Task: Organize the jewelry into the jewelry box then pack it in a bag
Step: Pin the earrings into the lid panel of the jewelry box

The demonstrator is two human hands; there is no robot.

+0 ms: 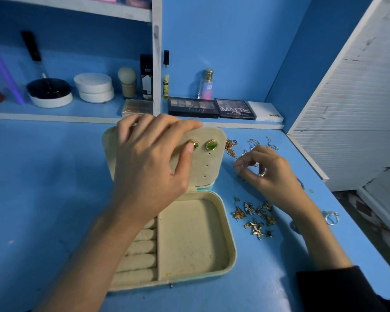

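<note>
An open beige jewelry box (223, 262) lies on the blue table with its lid panel (209, 167) standing up. Two green, gold-rimmed earrings sit in the panel: one (211, 145) is free, and my thumb touches the other (195, 145). My left hand (149, 163) grips the panel's top edge, fingers curled over it. To the right, my right hand (268, 174) pinches a small silvery piece (262, 174) just above the table. Chains (252, 145) lie behind that hand. A heap of gold brooch-like pieces (257, 218) lies right of the box.
Silver rings (331, 218) lie near the table's right edge. At the back, a shelf ledge holds eyeshadow palettes (193, 107), a perfume bottle (206, 85), jars (94, 86) and a brush (127, 83). A white slatted panel (347, 113) borders the right side.
</note>
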